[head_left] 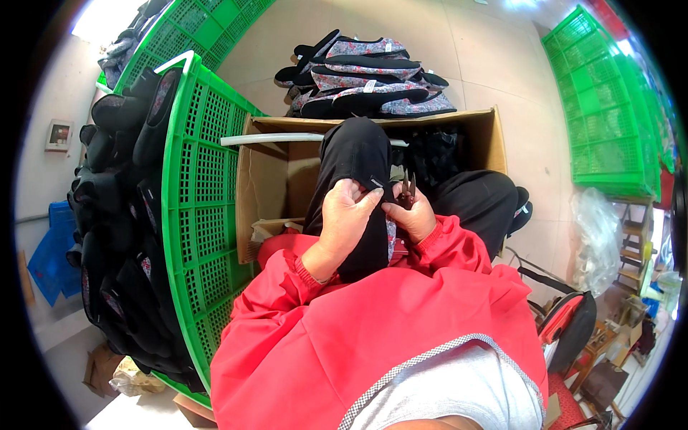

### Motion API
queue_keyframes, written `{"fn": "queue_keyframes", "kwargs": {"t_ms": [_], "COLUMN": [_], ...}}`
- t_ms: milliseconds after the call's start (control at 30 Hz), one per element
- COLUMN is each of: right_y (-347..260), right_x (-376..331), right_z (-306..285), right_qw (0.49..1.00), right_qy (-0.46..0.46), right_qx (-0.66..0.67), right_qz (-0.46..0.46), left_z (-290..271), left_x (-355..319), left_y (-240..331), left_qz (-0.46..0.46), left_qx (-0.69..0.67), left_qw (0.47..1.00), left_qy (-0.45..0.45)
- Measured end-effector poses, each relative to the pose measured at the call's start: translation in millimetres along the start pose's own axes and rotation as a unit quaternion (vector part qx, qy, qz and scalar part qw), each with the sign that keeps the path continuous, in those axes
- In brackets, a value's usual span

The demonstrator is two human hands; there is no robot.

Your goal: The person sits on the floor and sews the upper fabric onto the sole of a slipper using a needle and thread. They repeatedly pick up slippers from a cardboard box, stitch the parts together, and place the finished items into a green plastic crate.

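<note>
My left hand (346,215) pinches the edge of a black cloth piece (367,240) lying over my left thigh. A small pale label shows by that thumb, and a sliver of floral lining shows along the cloth's right side. My right hand (414,217) is closed around dark thread snips (406,188), their blades pointing away from me and standing apart. The fingers of the right hand are close to the cloth's right edge; whether they also grip it, I cannot tell. Black cloth against dark trousers hides part of the outline.
An open cardboard box (494,136) stands before my knees, a white bar (272,139) across it. Beyond it, black floral-lined pieces (373,82) are piled. To the left, a green crate (188,208) has similar black pieces (118,215) beside it. More green crates (602,107) stand far right, near clear plastic (596,236).
</note>
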State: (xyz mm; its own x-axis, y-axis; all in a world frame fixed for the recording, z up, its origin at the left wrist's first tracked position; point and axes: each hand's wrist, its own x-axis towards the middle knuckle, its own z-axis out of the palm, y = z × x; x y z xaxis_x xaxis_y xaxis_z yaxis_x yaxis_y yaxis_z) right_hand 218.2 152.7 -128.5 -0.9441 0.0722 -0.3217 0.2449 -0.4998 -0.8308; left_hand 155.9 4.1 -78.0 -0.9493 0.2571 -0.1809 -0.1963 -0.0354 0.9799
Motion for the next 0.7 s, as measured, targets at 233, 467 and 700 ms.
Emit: {"fn": "queue_keyframes", "kwargs": {"t_ms": [233,467,700], "right_y": [-1.5,15.6,12.1], "right_x": [-7.7,-4.9,-5.3], "right_z": [13.7,6.4,9.3], "right_qw": [0.971,0.963,0.968], "right_qy": [0.123,0.135,0.131], "right_qx": [-0.179,-0.19,-0.174], "right_qz": [-0.099,-0.135,-0.127], "left_z": [-5.5,-5.1,-18.6], "left_x": [-5.2,-4.7,-10.7], "left_y": [-6.0,17.7,17.5], "left_qz": [0.011,-0.128,-0.101], "left_qx": [-0.023,-0.188,-0.026], "left_qw": [1.0,0.971,0.994], "left_qy": [0.006,0.073,0.026]}}
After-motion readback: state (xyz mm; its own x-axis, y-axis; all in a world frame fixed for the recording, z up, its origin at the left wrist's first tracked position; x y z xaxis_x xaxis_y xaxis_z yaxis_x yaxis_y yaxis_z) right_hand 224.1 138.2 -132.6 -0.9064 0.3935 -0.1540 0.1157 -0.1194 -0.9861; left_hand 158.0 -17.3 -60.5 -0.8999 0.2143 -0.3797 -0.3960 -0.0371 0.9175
